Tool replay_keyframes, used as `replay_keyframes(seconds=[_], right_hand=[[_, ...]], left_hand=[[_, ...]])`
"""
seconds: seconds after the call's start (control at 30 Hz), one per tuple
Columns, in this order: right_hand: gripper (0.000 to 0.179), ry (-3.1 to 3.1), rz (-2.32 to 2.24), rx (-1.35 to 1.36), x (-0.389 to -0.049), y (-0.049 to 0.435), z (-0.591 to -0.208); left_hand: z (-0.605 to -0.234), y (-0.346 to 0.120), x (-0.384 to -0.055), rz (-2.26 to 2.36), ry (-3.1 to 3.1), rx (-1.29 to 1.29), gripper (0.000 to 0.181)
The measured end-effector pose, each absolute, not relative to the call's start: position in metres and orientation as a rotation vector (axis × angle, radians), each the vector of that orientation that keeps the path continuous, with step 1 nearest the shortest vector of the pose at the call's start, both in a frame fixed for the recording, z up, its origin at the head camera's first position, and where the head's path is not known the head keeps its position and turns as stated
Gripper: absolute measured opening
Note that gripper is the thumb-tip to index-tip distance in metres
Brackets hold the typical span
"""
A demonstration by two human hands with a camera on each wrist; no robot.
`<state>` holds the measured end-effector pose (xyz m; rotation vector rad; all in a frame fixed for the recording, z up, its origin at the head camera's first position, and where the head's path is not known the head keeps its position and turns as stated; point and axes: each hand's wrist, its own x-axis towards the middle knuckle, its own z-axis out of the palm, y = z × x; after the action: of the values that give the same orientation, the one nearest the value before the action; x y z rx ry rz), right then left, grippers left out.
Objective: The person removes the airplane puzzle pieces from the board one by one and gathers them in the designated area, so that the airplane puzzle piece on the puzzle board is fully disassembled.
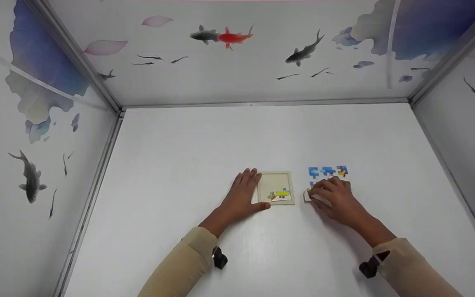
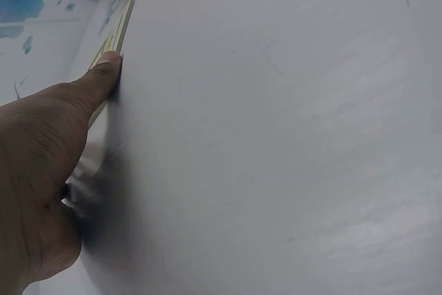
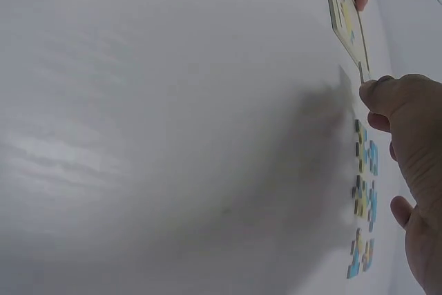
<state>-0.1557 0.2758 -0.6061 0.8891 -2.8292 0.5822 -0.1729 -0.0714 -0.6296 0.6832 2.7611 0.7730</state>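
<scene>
A square wooden puzzle tray point(image 1: 274, 173) lies on the white table. Joined jigsaw pieces point(image 1: 282, 194) with a yellow picture fill its lower right part. My left hand point(image 1: 243, 194) rests at the tray's left side, fingers extended along that edge and thumb touching the front edge. To the right of the tray, my right hand point(image 1: 336, 200) pinches a jigsaw piece point(image 1: 307, 196) between thumb and fingers; in the right wrist view a thin end of this piece point(image 3: 363, 72) sticks out beyond the fingertips. Most of its picture is hidden.
Loose blue jigsaw pieces point(image 1: 327, 170) lie in rows beyond and beneath my right hand, some covered by it. Several show beside that hand in the right wrist view. Walls printed with fish point(image 1: 303, 50) enclose the table at the back and sides.
</scene>
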Motion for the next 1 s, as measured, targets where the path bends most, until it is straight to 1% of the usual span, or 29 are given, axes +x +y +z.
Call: replay_keyframes(seconds=[0.37, 0.73, 1.0], right_hand=[[0.026, -2.768, 0.592, 0.891, -0.147, 0.292, -0.612], [0.019, -2.857, 0.53, 0.864, -0.138, 0.294, -0.612], [0.019, -2.847, 0.521, 0.871, -0.136, 0.295, -0.614]], left_hand=[[-0.631, -0.072, -0.175, 0.798, 2.758, 0.689, 0.104], [-0.633, -0.074, -0.173, 0.81, 2.752, 0.684, 0.104], [-0.634, -0.074, -0.173, 0.807, 2.758, 0.694, 0.104]])
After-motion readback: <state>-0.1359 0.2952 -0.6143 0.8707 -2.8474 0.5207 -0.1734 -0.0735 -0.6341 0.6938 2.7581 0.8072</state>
